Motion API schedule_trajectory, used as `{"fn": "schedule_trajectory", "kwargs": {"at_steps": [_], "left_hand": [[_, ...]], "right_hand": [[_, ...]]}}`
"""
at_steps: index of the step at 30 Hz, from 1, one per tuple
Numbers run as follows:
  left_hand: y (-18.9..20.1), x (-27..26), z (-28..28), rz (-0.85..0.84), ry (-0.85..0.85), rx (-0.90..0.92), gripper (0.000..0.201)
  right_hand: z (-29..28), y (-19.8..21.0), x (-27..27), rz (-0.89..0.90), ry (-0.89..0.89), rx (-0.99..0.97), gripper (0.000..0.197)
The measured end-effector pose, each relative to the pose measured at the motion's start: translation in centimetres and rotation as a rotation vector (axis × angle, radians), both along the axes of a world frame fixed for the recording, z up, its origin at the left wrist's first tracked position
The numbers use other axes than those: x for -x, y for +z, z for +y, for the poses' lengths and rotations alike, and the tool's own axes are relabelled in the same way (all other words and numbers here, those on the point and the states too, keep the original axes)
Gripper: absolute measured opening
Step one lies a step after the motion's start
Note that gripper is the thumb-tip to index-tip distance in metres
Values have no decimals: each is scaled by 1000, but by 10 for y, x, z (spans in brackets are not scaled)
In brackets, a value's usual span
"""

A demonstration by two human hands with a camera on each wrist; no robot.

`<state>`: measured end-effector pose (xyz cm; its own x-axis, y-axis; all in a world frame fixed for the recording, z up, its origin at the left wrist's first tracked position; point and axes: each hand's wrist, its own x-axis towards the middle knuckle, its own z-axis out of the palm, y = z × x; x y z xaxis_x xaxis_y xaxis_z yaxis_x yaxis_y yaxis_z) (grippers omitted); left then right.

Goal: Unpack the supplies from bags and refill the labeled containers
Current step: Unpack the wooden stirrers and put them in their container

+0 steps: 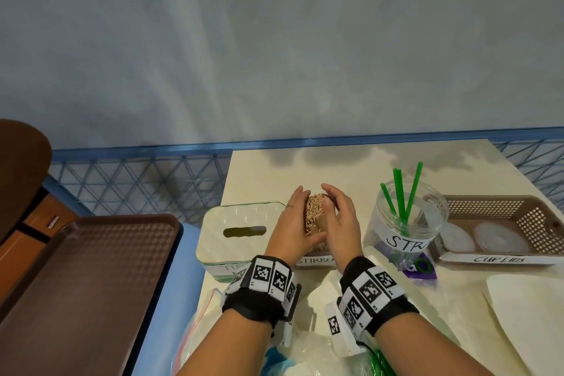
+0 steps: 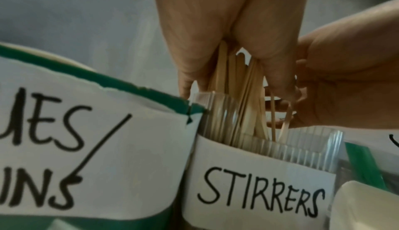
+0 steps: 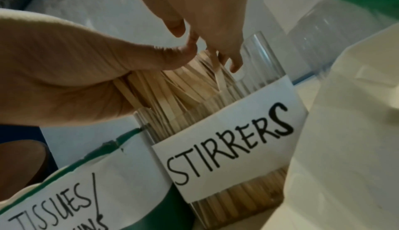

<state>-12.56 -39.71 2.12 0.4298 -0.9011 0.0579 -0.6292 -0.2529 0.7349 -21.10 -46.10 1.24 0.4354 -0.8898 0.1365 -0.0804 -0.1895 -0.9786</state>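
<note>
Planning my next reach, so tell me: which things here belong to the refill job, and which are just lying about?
In the job:
- bundle of wooden stirrers, cupped between left hand and right hand
- clear ribbed STIRRERS container
- clear STRAWS jar with green straws
- brown CUP LIDS basket
- white-and-green TISSUES box
- clear plastic bags

Lying about:
- brown plastic tray

left hand point(image 2: 226, 28): coming down from the top, fingers closing round the stirrers point(image 2: 239, 97)
right hand point(image 2: 345, 83): pressing in from the right side
stirrers: standing upright-ish in the ribbed clear cup point(image 2: 215, 114) labeled STIRRERS
green box point(image 2: 121, 81): sitting right against the cup, label cut off
</note>
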Motion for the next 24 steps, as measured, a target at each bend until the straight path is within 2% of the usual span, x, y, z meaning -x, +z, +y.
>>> {"fn": "schedule_trajectory", "kwargs": {"at_steps": [3,7,12,16,19,22,24], "left_hand": [[0,1,-1,-76,-12,-59,89],[7,-2,1,-94,-12,-183,106],[33,-4,17,-179,-24,-311,124],[61,-1,56,-270,-81,-384,119],[74,-3,101,-236,-107,-343,110],[70,-4,151,-173,-131,-289,102],[61,3,187,-160,-132,-324,93]], "right_hand": [[1,-2,0,19,33,-47,36],[3,1,4,-18,30,-93,39],[11,21,9,19,-27,-24,38],[28,40,19,82,-66,82,36],[48,51,28,140,-35,119,32],[78,58,36,201,133,185,28],[100,56,40,298,296,252,27]]}}
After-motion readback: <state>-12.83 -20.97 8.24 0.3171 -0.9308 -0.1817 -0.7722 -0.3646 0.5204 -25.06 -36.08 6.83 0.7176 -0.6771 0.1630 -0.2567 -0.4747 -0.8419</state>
